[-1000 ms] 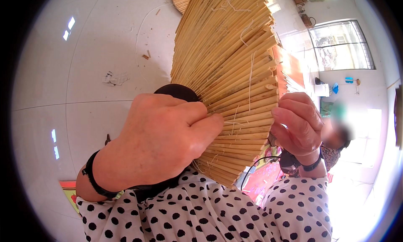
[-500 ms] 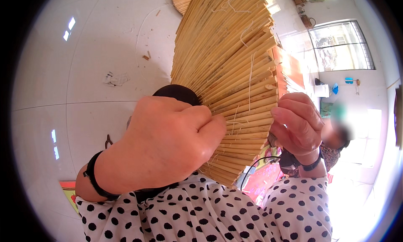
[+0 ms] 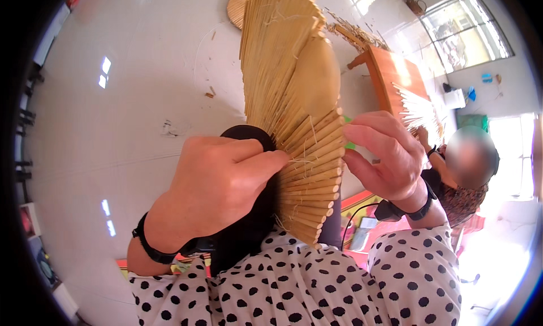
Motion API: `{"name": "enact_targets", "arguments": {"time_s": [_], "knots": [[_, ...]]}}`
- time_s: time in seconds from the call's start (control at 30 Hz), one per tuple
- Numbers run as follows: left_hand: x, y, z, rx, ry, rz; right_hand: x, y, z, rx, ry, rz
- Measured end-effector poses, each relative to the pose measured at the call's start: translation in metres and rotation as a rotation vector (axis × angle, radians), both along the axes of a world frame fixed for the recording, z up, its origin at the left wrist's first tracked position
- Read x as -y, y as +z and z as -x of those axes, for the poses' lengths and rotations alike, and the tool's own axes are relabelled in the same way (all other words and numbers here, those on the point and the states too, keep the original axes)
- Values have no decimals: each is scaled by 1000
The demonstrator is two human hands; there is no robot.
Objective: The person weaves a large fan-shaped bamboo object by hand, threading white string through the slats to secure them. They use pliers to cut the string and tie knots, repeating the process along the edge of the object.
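A fan-shaped row of straw-coloured stalks point(image 3: 277, 60) stretches away from my lap, joined by white thread point(image 3: 313, 128) with loose ends. Its near part spreads out with cut ends to the right. The far part bends upright, with a smooth tan face showing beside it. Over the near stalks, my left hand point(image 3: 220, 184) is closed in a pinch. Thread shows right at its fingertips, but what they grip is hidden. My right hand point(image 3: 390, 150) is beside the cut ends, with its finger and thumb apart. A black rounded object point(image 3: 249, 135) stands against the stalks' left side.
An orange-brown table point(image 3: 390, 71) stands at the right, with loose stalks on the floor behind it. Another person point(image 3: 461, 179) sits at the right beside a spread of pale stalks point(image 3: 418, 108). A round woven mat point(image 3: 236, 8) lies far off on the pale tiled floor point(image 3: 130, 122).
The stalk row has turned, so its far part now stands more edge-on. My right hand has opened and come away from the stalk ends. The view has shifted, showing more of the table.
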State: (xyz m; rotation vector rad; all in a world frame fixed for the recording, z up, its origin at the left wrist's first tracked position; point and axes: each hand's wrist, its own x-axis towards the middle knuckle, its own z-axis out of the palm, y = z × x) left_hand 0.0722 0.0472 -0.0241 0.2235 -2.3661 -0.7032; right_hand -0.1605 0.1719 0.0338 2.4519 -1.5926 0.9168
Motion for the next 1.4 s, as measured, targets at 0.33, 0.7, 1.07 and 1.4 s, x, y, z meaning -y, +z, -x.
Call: {"name": "enact_targets", "arguments": {"time_s": [0.33, 0.7, 1.07, 1.4], "knots": [[0, 13, 4, 133, -19, -11, -39, -57, -18, 734, -149, -347], [-6, 28, 4, 296, 10, 30, -35, -101, -38, 1074, -98, -145], [-12, 53, 1, 482, 88, 127, -28, -112, -41, 1343, -8, -158], [-12, 53, -1, 466, 103, 96, -22, -115, -41, 1381, 72, -119]]}}
